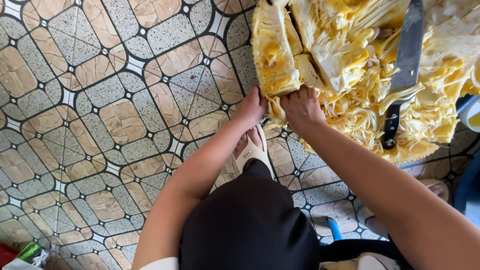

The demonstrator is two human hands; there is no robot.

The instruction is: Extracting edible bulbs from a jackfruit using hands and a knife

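This looks like the floor of a home, likely a kitchen corner or porch where food is prepared at ground level. The patterned tiled floor (100, 115), with beige and grey speckled shapes outlined in black, is ordinary household tiling. A large cut-open yellow jackfruit (350, 65) lies straight on it, with a long dark-bladed kitchen knife with a black handle (404, 70) resting on top. The person works low over it in a beige plastic slipper (252, 152), casual indoor footwear. A blue plastic container edge (467, 187) stands at the right.
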